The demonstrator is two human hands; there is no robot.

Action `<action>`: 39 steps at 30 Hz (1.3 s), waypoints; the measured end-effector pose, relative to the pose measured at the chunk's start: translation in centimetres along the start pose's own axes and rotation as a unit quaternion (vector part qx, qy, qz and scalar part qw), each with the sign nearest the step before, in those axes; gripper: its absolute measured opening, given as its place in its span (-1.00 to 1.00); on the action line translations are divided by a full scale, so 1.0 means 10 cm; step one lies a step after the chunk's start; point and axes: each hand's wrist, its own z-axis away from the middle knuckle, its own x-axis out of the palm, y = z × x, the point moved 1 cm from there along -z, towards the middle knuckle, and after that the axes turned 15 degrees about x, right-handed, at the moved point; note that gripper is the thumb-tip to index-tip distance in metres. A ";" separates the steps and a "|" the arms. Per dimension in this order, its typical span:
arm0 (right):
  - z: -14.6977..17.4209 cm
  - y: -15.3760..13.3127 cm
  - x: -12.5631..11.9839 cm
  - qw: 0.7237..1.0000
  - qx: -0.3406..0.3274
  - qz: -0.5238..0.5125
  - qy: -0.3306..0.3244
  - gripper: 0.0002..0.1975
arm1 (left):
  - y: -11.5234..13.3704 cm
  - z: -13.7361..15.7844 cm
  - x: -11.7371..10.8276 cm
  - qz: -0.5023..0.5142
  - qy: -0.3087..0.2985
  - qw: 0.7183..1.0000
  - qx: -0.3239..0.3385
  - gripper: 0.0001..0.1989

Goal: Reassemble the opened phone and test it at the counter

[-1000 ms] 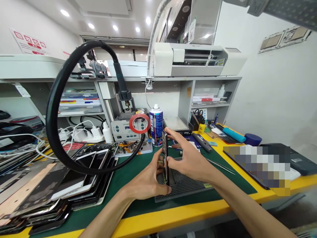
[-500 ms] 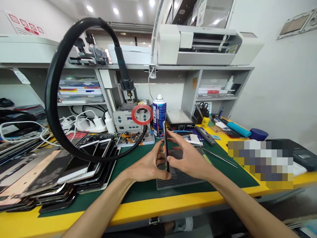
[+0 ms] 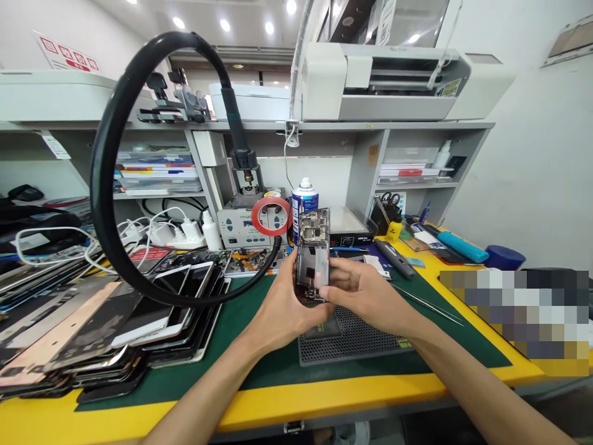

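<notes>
Turned the opened phone (image 3: 314,261) from edge-on to inner side facing the camera, holding it above the perforated mat (image 3: 365,341) between left hand (image 3: 283,314) and right hand (image 3: 373,301), both gripping its lower part, seemingly inspecting the insides and probably needing steady edge support next.

The head-mounted camera looks from above, on the near side of the workbench (image 3: 352,392), facing forward and downward. The left hand (image 3: 283,309) and right hand (image 3: 370,298) lie at close range, just below the centre of the wide field; the shelf unit (image 3: 354,126) stands farther back. Coverage extends upward to the ceiling lights (image 3: 269,28) and rightward to the side wall (image 3: 542,173).
</notes>
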 end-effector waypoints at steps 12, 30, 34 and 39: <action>-0.10 -0.01 -0.16 0.977 0.093 -0.149 -0.120 -0.38 | 0.04 -0.12 -0.11 0.355 0.116 0.926 -0.058 -0.35; 0.14 -0.05 -0.49 0.988 0.066 0.043 0.131 -0.69 | 0.08 -0.14 -0.17 0.437 0.212 0.861 -0.152 -0.28; 0.56 -0.09 -0.98 0.898 0.101 0.244 0.351 -0.52 | 0.14 -0.14 -0.17 0.419 0.234 0.862 -0.161 -0.29; 0.85 0.07 -1.16 0.790 0.236 0.494 0.277 -0.72 | 0.19 -0.14 -0.16 0.399 0.244 0.869 -0.163 -0.32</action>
